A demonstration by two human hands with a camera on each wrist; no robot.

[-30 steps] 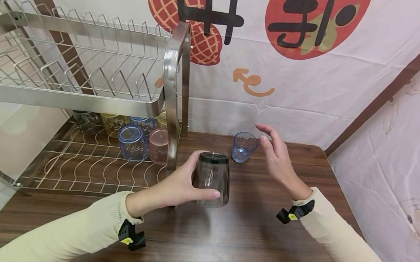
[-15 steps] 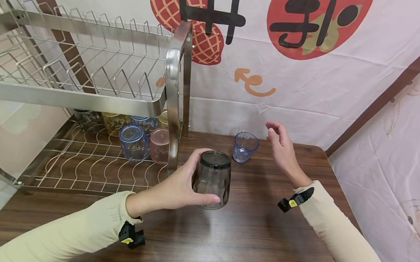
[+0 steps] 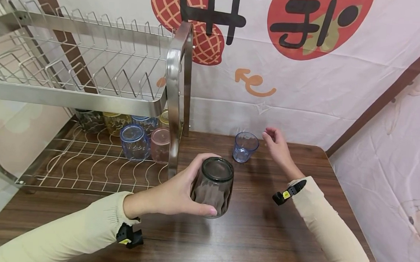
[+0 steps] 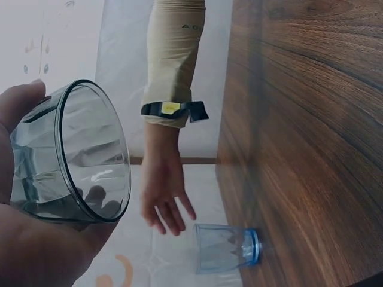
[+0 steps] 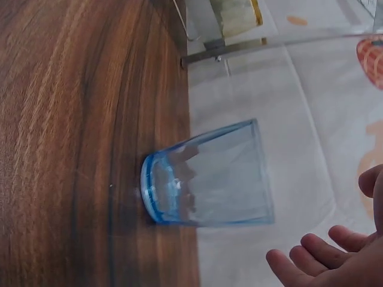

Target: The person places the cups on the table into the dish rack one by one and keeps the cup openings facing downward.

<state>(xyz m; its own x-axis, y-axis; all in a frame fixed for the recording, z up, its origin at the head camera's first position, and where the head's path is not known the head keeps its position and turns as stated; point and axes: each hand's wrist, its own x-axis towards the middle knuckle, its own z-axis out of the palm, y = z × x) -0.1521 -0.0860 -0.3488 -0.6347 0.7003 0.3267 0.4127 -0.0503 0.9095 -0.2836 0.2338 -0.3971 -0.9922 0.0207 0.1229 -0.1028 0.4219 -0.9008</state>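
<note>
My left hand [image 3: 182, 191] grips a smoky grey glass [image 3: 215, 188] around its side, mouth down, above the table. In the left wrist view the open rim of that grey glass [image 4: 96, 152] faces the camera, with fingertips showing through it. A clear blue glass [image 3: 245, 147] stands upright on the table near the back wall. Just to its right hovers my right hand [image 3: 277, 148], holding nothing, its fingers loosely bent. The right wrist view shows the fingers [image 5: 317, 254] close to the rim of the blue glass [image 5: 206, 179], with a gap between.
At left stands a two-tier metal dish rack [image 3: 176, 97]. On its lower tier several upside-down glasses sit, among them a blue glass [image 3: 134, 143] and a pink glass [image 3: 160, 144]. A printed cloth [image 3: 304, 96] hangs behind the wooden table [image 3: 254, 236].
My left hand has tipped the grey glass so its base turns more toward the head camera, lowering it slightly. My right hand drew back rightward, then came a little nearer the blue glass.
</note>
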